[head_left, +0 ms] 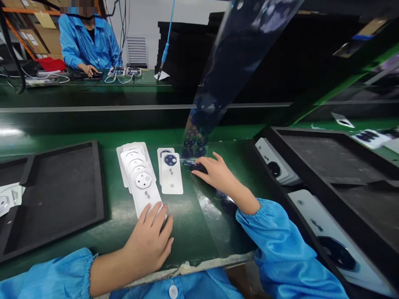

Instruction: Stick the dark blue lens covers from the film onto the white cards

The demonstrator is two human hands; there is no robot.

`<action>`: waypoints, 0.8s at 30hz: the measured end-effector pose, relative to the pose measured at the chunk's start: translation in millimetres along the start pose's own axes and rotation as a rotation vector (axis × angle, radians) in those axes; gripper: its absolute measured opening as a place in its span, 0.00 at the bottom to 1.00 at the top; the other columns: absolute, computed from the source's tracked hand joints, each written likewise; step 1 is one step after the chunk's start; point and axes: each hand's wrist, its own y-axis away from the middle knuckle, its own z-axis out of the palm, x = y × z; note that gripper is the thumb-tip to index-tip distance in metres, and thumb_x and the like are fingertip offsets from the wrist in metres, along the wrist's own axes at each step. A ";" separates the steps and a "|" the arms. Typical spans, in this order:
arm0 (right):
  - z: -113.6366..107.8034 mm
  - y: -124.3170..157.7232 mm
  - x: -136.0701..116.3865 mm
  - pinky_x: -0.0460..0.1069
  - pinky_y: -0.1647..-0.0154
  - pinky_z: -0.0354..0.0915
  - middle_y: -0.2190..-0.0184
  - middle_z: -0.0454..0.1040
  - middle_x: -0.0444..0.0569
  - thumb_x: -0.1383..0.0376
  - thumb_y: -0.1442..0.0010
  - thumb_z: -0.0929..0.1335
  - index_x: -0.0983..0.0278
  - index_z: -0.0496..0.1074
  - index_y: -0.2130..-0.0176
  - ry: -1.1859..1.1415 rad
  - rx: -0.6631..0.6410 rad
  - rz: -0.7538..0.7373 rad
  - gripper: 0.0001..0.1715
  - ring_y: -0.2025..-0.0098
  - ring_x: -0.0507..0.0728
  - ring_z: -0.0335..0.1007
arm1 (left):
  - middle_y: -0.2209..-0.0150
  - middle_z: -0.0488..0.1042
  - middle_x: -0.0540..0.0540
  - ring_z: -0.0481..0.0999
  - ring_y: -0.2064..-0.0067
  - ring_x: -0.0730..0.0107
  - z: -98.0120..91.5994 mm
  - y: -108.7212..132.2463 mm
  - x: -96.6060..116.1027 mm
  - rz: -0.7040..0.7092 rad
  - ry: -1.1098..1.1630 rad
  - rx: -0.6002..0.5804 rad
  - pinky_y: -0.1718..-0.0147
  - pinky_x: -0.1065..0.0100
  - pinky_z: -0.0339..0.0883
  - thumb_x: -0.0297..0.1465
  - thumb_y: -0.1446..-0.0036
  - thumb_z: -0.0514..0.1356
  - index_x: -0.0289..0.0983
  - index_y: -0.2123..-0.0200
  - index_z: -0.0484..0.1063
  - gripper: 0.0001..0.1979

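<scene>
My left hand (151, 236) lies flat on the green bench, fingers stretched out, its fingertips on the near end of a fanned row of white cards (139, 178) with octagonal holes. Beside that row lies a white card (171, 173) that has a dark round lens piece in its hole. My right hand (215, 172) rests to the right of it, fingers curled down on a dark round piece (197, 167) at the foot of a long clear film strip (218, 83) that carries several dark round pieces and rises away to the upper right.
A black foam tray (62, 195) lies at the left. Stacked black trays (336, 166) with white cards sit at the right. Across the conveyor (93, 110), a person in a blue coat (87, 41) works at another bench with cables.
</scene>
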 end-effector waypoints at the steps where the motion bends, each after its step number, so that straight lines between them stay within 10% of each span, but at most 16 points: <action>1: -0.8 -0.2 -1.4 0.71 0.30 0.49 0.56 0.80 0.52 0.59 0.31 0.66 0.61 0.70 0.54 -0.022 -0.016 0.020 0.09 0.53 0.64 0.78 | 0.42 0.73 0.32 0.69 0.39 0.40 0.1 -0.1 0.1 0.000 0.001 -0.001 0.41 0.44 0.60 0.38 0.31 0.53 0.31 0.44 0.73 0.21; 5: -8.0 0.0 -9.7 0.69 0.32 0.56 0.60 0.82 0.52 0.62 0.36 0.69 0.60 0.68 0.61 -0.087 -0.095 0.089 0.05 0.55 0.65 0.80 | 0.42 0.72 0.32 0.68 0.39 0.40 0.1 -0.2 -0.1 -0.002 0.004 -0.005 0.40 0.43 0.59 0.38 0.31 0.53 0.31 0.44 0.73 0.21; 13: -48.0 4.7 -10.1 0.63 0.34 0.60 0.46 0.79 0.55 0.41 0.38 0.70 0.60 0.76 0.75 -0.686 -0.330 0.187 0.28 0.30 0.72 0.59 | 0.41 0.71 0.30 0.68 0.39 0.38 0.0 1.0 -0.1 -0.010 0.012 -0.019 0.39 0.42 0.57 0.38 0.31 0.54 0.30 0.44 0.72 0.22; 18: -35.6 -8.4 -56.4 0.55 0.54 0.72 0.61 0.81 0.51 0.43 0.48 0.77 0.60 0.82 0.64 -1.299 -0.010 0.436 0.24 0.60 0.58 0.77 | 0.41 0.70 0.30 0.68 0.38 0.37 -2.0 1.5 1.5 0.001 0.003 -0.055 0.39 0.42 0.57 0.40 0.31 0.54 0.30 0.43 0.71 0.22; 24: 7.0 -31.8 -137.4 0.47 0.72 0.65 0.80 0.73 0.42 0.55 0.58 0.82 0.64 0.77 0.67 -1.542 -0.108 0.615 0.23 0.76 0.50 0.67 | 0.39 0.67 0.24 0.59 0.32 0.31 -7.9 -1.8 1.4 0.027 -0.009 -0.064 0.35 0.41 0.51 0.38 0.32 0.55 0.25 0.43 0.69 0.23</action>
